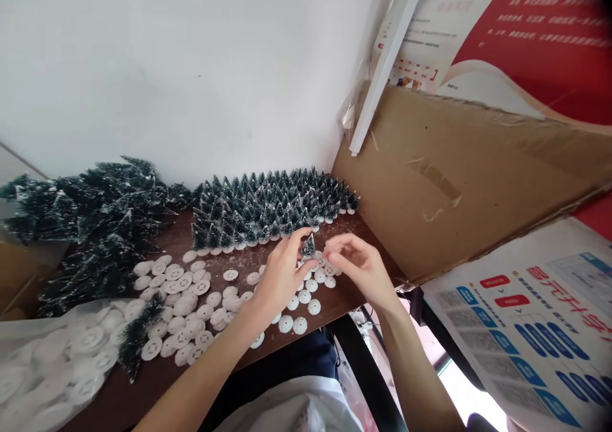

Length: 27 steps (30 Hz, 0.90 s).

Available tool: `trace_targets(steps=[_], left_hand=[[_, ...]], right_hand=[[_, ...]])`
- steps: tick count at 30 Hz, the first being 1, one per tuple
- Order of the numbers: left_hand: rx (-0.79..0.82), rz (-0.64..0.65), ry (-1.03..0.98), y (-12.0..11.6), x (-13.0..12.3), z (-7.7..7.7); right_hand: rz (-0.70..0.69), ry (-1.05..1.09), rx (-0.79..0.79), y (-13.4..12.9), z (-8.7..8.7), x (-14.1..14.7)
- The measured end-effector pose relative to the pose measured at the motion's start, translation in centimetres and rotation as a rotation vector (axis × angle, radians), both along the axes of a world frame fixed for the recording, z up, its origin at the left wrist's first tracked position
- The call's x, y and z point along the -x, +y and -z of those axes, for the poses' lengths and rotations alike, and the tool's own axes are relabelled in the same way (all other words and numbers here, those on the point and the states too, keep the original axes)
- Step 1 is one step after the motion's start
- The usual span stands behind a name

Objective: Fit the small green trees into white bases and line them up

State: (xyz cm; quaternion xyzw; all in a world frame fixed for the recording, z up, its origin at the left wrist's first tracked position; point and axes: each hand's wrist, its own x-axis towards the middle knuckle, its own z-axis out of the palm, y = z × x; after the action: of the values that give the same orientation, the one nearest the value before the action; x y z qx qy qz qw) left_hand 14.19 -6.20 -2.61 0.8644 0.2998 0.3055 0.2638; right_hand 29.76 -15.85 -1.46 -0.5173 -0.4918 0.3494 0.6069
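Observation:
A miniature snow-tipped pine tree (pixel 308 246) is upright between the thumb and index finger of my left hand (pixel 282 269), which is closed on it. The tree's foot is partly hidden by the thumb. Just to the right is my right hand (pixel 359 263), its fingers loosely curled and apart, with nothing visible in them. Its fingertips are close to the tree, above some white discs (pixel 321 261). More round white disc bases (pixel 299 325) lie on the brown table below and left of my hands.
Rows of small trees (pixel 258 206) on white bases line the wall. Loose trees (pixel 109 209) are heaped at the left, near a clear bag (pixel 52 362) of discs. One tree (pixel 138 336) lies by the bag. A cardboard panel (pixel 430 164) borders the table's right side.

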Motion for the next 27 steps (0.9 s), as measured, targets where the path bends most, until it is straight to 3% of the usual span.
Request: trace_targets(steps=[2, 8, 13, 18, 22, 27], left_hand=[[-0.079, 0.026, 0.009, -0.2, 0.0, 0.1], [-0.218, 0.038, 0.055, -0.2, 0.0, 0.4], [-0.247, -0.008, 0.031, 0.0, 0.2, 0.4], [-0.233, 0.047, -0.023, 0.3, 0.7, 0.6], [-0.215, 0.069, -0.085, 0.5, 1.1, 0.7], [-0.283, 0.048, -0.126, 0.5, 1.6, 0.5]], right_hand=[[0.15, -0.146, -0.002, 0.8, 0.2, 0.5], [0.163, -0.333, 0.047, 2.3, 1.0, 2.2], [0.153, -0.236, 0.068, 2.9, 0.9, 2.6], [0.171, -0.148, 0.079, 3.1, 1.0, 2.8], [0.195, -0.115, 0.082, 3.7, 1.5, 0.5], [0.535, -0.303, 0.075, 6.1, 2.4, -5.7]])
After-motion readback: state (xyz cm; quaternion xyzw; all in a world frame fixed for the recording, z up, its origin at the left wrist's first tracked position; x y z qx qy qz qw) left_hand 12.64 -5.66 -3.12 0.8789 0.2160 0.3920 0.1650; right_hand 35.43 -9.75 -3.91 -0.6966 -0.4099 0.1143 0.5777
